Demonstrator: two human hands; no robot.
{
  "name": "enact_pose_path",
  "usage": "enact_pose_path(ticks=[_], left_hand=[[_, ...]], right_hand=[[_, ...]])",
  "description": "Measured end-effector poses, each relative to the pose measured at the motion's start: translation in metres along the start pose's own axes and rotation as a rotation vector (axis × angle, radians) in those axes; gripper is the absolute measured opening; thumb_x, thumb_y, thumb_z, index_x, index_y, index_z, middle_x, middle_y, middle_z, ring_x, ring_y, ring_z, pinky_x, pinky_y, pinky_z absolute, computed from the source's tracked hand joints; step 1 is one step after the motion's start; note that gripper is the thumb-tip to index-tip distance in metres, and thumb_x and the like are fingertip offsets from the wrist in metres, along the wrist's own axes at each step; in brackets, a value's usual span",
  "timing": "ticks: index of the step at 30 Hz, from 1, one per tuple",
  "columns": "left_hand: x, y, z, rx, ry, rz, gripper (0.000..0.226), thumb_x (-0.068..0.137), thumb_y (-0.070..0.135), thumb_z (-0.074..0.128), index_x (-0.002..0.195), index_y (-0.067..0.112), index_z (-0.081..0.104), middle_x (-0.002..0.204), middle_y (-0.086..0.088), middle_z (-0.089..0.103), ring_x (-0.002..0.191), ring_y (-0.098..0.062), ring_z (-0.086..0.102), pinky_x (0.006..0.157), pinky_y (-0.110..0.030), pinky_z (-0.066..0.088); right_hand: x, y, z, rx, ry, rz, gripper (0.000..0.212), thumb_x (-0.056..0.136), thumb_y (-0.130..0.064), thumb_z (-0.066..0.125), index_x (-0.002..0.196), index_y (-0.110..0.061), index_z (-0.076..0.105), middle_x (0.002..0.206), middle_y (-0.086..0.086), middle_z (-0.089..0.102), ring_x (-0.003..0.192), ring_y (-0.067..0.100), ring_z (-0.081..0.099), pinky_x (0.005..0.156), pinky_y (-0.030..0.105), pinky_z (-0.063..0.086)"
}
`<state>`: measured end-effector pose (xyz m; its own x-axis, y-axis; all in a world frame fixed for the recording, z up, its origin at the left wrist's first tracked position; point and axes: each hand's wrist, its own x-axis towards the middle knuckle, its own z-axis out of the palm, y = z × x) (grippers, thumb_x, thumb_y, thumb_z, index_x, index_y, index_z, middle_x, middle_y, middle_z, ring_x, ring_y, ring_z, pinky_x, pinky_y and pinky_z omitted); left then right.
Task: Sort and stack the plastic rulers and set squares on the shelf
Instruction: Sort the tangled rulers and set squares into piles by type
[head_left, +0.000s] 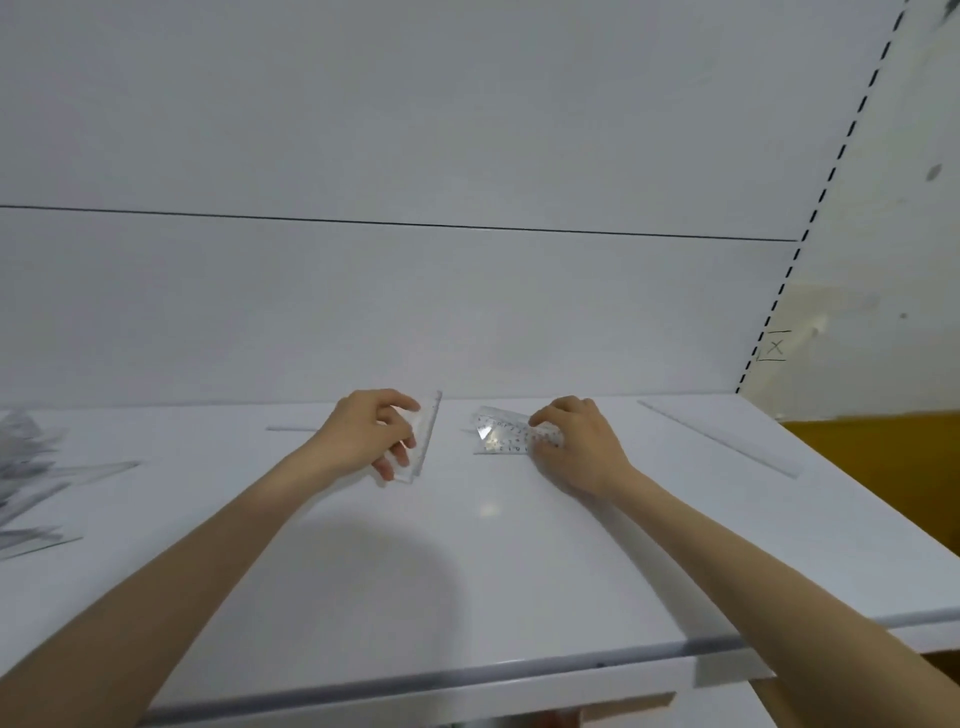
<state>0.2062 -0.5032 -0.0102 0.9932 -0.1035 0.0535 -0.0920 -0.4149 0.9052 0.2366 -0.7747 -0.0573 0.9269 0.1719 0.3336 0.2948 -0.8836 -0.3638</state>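
Head camera is looking forward and down at the white shelf (467, 571) from just above its front edge, facing the back panel (415, 312) behind the shelf. It's sitting near; the wide lens is taking in the shelf's right end and cropping its left.

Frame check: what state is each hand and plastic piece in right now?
Left hand: grips first set square, tilted up.
Right hand: grips second set square, flat on shelf.
Long ruler: flat, untouched.
Left pile: loose, unstacked.
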Motion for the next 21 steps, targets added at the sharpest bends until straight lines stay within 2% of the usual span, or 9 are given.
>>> enact_pose_path(ticks=[2,4,7,8,10,12,15,18,21], left_hand=[[0.001,0.005,0.012,-0.063,-0.04,-0.017,0.028,0.087,-0.005,0.053,0.112,0.005,0.059,0.078,-0.014,0.066,0.062,-0.027,0.067,0.051,-0.039,0.056],[0.002,0.01,0.024,-0.113,-0.099,-0.022,0.028,0.088,-0.004,0.055,0.115,0.005,0.057,0.083,-0.016,0.066,0.068,-0.03,0.069,0.056,-0.04,0.058],[0.003,0.018,0.039,-0.147,-0.206,0.006,0.025,0.088,-0.005,0.056,0.112,0.004,0.058,0.088,-0.017,0.069,0.073,-0.031,0.071,0.059,-0.037,0.057],[0.002,0.02,0.043,-0.154,-0.236,0.021,0.022,0.088,-0.005,0.057,0.108,0.002,0.058,0.09,-0.017,0.07,0.074,-0.031,0.071,0.06,-0.036,0.057],[0.002,0.021,0.046,-0.175,-0.266,0.043,0.018,0.087,-0.005,0.059,0.105,-0.002,0.056,0.09,-0.017,0.071,0.072,-0.03,0.07,0.06,-0.033,0.056],[0.002,0.021,0.043,-0.196,-0.263,0.044,0.017,0.088,-0.001,0.061,0.103,-0.002,0.054,0.09,-0.017,0.072,0.069,-0.027,0.068,0.06,-0.03,0.054],[0.005,0.017,0.029,-0.134,-0.227,0.045,0.011,0.09,0.005,0.061,0.098,-0.001,0.056,0.085,-0.017,0.072,0.067,-0.024,0.065,0.057,-0.031,0.053],[0.008,0.001,0.006,0.057,-0.152,0.053,0.004,0.091,0.009,0.059,0.091,0.007,0.063,0.082,-0.008,0.073,0.071,-0.02,0.065,0.055,-0.032,0.053],[0.004,-0.022,-0.024,0.186,-0.039,0.062,0.011,0.089,0.006,0.058,0.089,0.016,0.064,0.082,-0.004,0.073,0.076,-0.02,0.066,0.056,-0.028,0.052]], right_hand=[[-0.006,-0.011,-0.003,0.118,0.025,-0.076,0.036,0.088,-0.029,0.061,0.123,-0.019,0.059,0.127,0.002,0.054,0.12,0.022,0.046,0.095,0.028,0.036],[-0.012,-0.028,-0.007,0.226,-0.03,-0.189,0.06,0.082,-0.046,0.064,0.134,-0.023,0.046,0.137,-0.003,0.045,0.127,0.016,0.042,0.101,0.03,0.038],[-0.015,-0.048,-0.007,0.1,-0.116,-0.394,0.095,0.07,-0.053,0.075,0.147,-0.024,0.028,0.153,-0.001,0.028,0.14,0.015,0.024,0.112,0.028,0.024],[-0.014,-0.05,-0.005,0.038,-0.075,-0.483,0.096,0.068,-0.05,0.078,0.146,-0.021,0.03,0.151,0.001,0.034,0.138,0.018,0.028,0.112,0.03,0.025],[-0.011,-0.051,-0.003,-0.005,0.045,-0.586,0.085,0.067,-0.041,0.079,0.139,-0.014,0.044,0.132,0.003,0.055,0.123,0.022,0.048,0.105,0.035,0.036],[-0.011,-0.048,-0.005,0.03,0.09,-0.571,0.068,0.068,-0.038,0.078,0.127,-0.013,0.055,0.111,0.002,0.066,0.102,0.023,0.06,0.09,0.035,0.045],[-0.008,-0.035,-0.009,-0.066,0.058,-0.504,0.057,0.07,-0.052,0.07,0.115,-0.018,0.061,0.097,0.003,0.067,0.085,0.026,0.059,0.078,0.034,0.044],[0.003,-0.016,-0.007,-0.238,-0.006,-0.314,0.056,0.076,-0.057,0.067,0.119,-0.022,0.059,0.108,0.003,0.063,0.098,0.027,0.054,0.086,0.034,0.037],[0.013,-0.007,0.002,-0.213,-0.004,-0.139,0.058,0.077,-0.059,0.067,0.121,-0.022,0.056,0.114,0.001,0.061,0.109,0.024,0.05,0.093,0.032,0.034]])
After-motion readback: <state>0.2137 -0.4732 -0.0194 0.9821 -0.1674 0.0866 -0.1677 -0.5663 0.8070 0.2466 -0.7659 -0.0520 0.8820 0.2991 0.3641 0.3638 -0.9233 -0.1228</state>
